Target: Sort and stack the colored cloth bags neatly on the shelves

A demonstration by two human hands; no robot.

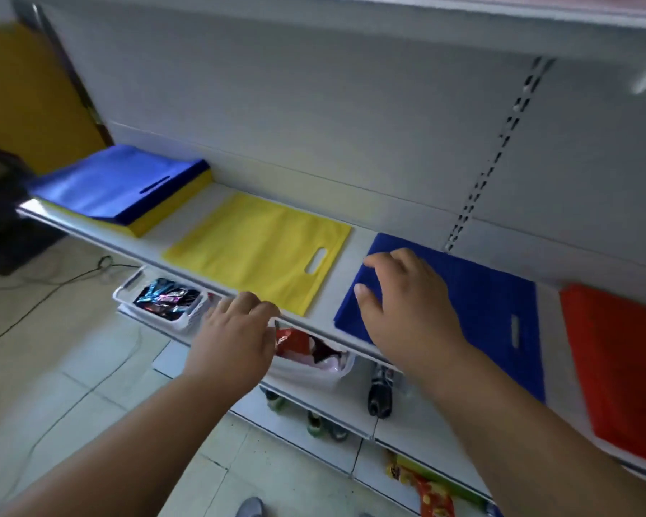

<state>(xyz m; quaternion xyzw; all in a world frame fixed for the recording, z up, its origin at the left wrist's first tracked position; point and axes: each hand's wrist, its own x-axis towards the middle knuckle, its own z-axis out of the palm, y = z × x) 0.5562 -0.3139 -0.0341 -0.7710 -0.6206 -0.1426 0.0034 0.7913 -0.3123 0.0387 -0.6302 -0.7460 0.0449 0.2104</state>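
We see the white shelf (355, 214) carrying a blue-on-yellow stack (124, 188) at ten o'clock, a yellow bag (254, 248) centre, a red bag (619, 363) at three o'clock. Our right hand (407, 304) presses the blue bag (489, 292), fingers relaxed. Our left hand (235, 337) hangs at the shelf edge, fingers curled loosely, holding nothing.

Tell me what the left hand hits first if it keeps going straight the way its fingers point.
Probably the yellow bag: the left hand sits at the shelf's front edge, its curled fingers aimed toward that bag's near corner. Depth is unclear.
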